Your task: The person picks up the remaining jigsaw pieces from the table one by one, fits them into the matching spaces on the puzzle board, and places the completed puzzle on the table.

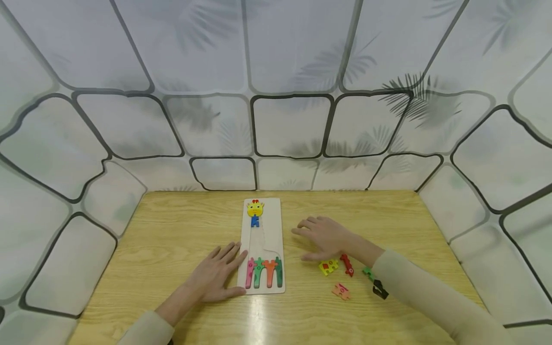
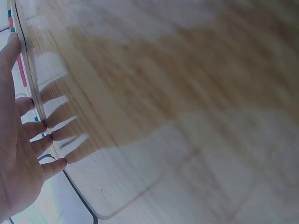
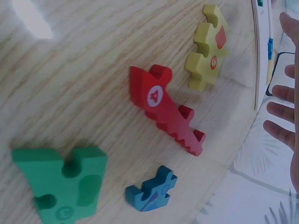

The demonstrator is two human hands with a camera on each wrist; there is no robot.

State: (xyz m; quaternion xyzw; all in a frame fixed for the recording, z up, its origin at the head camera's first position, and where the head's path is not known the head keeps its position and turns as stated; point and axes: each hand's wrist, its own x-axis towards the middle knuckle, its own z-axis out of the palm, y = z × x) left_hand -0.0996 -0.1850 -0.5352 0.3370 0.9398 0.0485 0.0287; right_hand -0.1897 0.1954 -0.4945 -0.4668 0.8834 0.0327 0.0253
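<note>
A pale giraffe puzzle board (image 1: 272,230) lies upright before me. It holds a yellow head piece (image 1: 255,209), a blue neck piece (image 1: 255,221) and, at its lower end, pink (image 1: 249,274), green (image 1: 258,274), orange (image 1: 270,272) and dark green (image 1: 279,273) leg pieces. My left hand (image 1: 213,277) lies with spread fingers along the board's left edge, fingertips and thumb right at it. To the board's right, my right hand (image 1: 324,238) is outstretched with nothing in its fingers. Close by lie a yellow piece (image 3: 209,51) and a red piece (image 3: 168,112).
Nearer me on the wooden table (image 1: 185,218) lies a pink piece (image 1: 341,291). A green piece (image 3: 63,179) and a blue piece (image 3: 152,190) are under or beside my right forearm. A patterned cloth wall (image 1: 284,124) encloses the table's back and sides.
</note>
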